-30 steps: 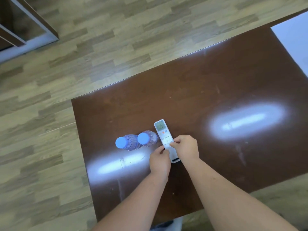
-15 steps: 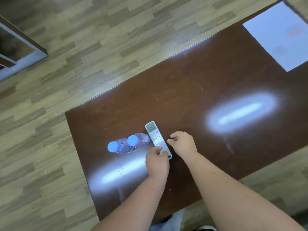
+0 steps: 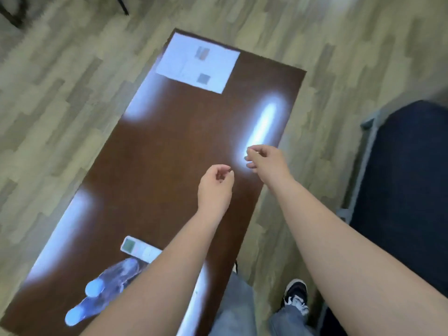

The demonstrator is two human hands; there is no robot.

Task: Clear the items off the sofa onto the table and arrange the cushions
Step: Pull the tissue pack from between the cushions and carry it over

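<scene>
A dark brown table (image 3: 169, 146) runs away from me across the floor. On its near end lie a white remote control (image 3: 139, 248) and two clear water bottles with blue caps, one bottle (image 3: 109, 280) beside the other bottle (image 3: 84, 307); my left forearm covers part of them. My left hand (image 3: 214, 187) hovers over the table's middle, fingers loosely curled, holding nothing. My right hand (image 3: 265, 161) is at the table's right edge, also loosely curled and empty. The dark blue sofa (image 3: 407, 190) shows at the right.
A white sheet of paper (image 3: 197, 63) lies at the table's far end. Wood-pattern floor surrounds the table. My legs and a black-and-white shoe (image 3: 295, 297) stand between table and sofa. The sofa's metal frame (image 3: 368, 141) edges the narrow gap.
Both hands have let go of the remote, which now lies on the table, and lifted away to the right. My view has swung toward the sofa, which has come into sight.
</scene>
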